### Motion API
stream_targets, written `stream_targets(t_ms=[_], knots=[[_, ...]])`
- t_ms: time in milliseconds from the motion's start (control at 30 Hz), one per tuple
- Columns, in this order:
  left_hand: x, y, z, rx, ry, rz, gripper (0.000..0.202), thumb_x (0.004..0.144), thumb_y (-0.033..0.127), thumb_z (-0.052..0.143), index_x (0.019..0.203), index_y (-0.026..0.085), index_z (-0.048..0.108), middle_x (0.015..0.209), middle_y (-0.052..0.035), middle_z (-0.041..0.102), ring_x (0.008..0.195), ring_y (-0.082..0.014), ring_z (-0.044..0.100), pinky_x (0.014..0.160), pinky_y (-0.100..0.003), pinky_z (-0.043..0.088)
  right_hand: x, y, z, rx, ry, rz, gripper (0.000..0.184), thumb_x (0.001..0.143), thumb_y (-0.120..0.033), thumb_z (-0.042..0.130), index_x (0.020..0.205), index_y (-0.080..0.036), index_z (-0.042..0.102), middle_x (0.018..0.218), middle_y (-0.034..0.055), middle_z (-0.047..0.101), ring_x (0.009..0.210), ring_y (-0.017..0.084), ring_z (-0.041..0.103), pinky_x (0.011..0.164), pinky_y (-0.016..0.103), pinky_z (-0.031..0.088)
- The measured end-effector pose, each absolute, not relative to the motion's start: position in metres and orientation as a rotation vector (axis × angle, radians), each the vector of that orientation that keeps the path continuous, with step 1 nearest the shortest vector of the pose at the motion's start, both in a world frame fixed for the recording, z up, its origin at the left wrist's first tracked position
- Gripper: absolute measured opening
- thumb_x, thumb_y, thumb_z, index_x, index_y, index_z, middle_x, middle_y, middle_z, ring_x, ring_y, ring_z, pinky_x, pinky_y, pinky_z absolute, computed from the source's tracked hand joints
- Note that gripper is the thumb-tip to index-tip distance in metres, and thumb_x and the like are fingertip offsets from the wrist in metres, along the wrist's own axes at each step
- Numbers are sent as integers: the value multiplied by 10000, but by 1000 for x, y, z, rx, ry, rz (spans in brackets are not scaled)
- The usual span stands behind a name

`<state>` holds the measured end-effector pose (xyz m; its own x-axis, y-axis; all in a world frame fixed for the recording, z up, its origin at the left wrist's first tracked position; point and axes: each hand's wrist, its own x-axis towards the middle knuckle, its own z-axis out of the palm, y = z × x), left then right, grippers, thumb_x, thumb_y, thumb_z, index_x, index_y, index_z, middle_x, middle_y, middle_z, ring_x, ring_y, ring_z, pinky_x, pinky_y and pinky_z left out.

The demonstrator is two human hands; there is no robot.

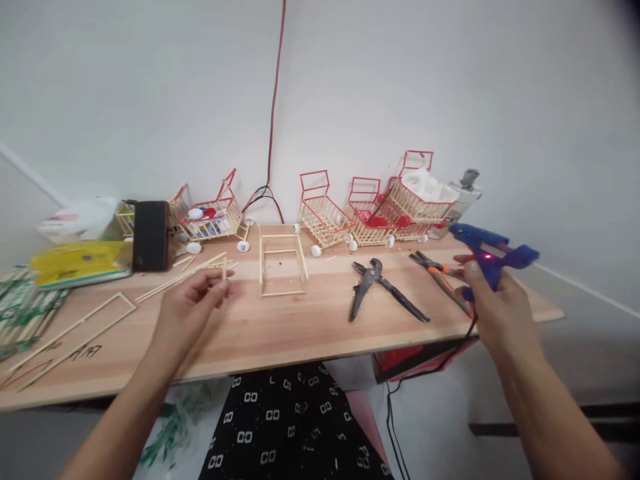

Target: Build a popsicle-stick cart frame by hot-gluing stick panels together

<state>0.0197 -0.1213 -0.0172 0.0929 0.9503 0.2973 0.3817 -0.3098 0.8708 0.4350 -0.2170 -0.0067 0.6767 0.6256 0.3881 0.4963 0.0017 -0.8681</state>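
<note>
My left hand pinches a short wooden stick upright above the wooden board. Just right of it lies a half-built frame of sticks. My right hand grips a blue glue gun at the board's right end, nozzle pointing left, a red light glowing on it. Its cord hangs down off the edge.
Black pliers and orange-handled pliers lie between my hands. Several small stick carts with red handles line the wall. A black phone, yellow packet and loose long sticks sit left.
</note>
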Motion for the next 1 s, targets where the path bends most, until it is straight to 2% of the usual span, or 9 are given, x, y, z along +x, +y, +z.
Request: stream_targets(t_ms=[100, 233, 467, 667, 1000], knots=[[42, -133, -20, 1640, 1118, 1150, 284, 819, 370, 629, 986, 143, 666, 748, -22, 639, 621, -115, 513, 579, -232, 414, 397, -217, -8, -1511, -981, 364, 432, 793, -570, 629, 976, -180, 653, 895, 63, 643, 555, 97, 485, 505, 242, 406], [65, -142, -30, 1496, 925, 1044, 249, 835, 352, 624, 965, 147, 681, 703, -14, 621, 589, -93, 495, 548, -215, 398, 356, -218, -17, -1419, -1139, 684, 427, 843, -569, 574, 993, -172, 617, 741, 38, 612, 510, 95, 441, 446, 230, 344], [81, -144, -37, 1411, 856, 981, 229, 831, 341, 633, 936, 146, 690, 712, -13, 624, 570, -77, 476, 544, -215, 384, 313, -218, -27, -1304, -1304, 1031, 414, 902, -566, 491, 935, -163, 581, 635, -4, 544, 521, 84, 419, 458, 211, 294], [85, -148, -40, 1312, 848, 993, 222, 801, 331, 664, 921, 148, 702, 701, -9, 633, 541, -68, 470, 527, -208, 381, 297, -216, -28, -1266, -1333, 1129, 422, 907, -572, 480, 913, -160, 574, 620, -14, 515, 541, 88, 448, 463, 204, 282], [86, -149, -39, 1303, 831, 1001, 208, 808, 322, 667, 913, 150, 716, 703, -10, 646, 564, -66, 486, 547, -202, 390, 292, -216, -26, -1347, -1366, 1063, 467, 891, -609, 474, 779, -161, 548, 571, -20, 497, 498, 83, 420, 470, 223, 297]])
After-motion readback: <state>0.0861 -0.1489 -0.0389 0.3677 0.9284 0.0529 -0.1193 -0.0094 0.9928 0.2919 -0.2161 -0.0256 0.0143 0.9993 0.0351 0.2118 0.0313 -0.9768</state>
